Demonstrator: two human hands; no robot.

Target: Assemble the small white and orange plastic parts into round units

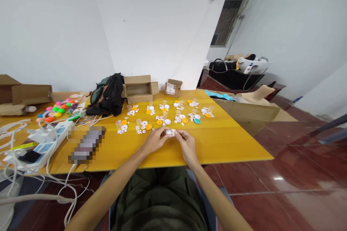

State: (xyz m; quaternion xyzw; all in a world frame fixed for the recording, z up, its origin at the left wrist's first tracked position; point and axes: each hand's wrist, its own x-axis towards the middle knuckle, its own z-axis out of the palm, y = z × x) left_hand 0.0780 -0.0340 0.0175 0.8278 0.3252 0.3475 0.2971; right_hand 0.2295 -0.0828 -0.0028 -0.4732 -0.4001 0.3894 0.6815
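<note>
Head camera, looking forward-down over yellow table point(222, 144), wide view.

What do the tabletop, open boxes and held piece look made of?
Tabletop: probably laminate or varnished wood, smooth yellow sheen. Open boxes: matte brown cardboard, folded flaps. Piece between left hand and right hand: likely whitish plastic, too small to confirm.

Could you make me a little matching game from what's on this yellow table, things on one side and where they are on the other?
Things:
1. black bag
2. power strip
3. small white piece
4. teal cap

Places:
A. pinched between the left hand and the right hand
B. near the left end of the table, amid white cables
C. just left of the open cardboard box
D. among the white and orange parts laid out in groups

Pairs: 1-C, 2-B, 3-A, 4-D
</note>
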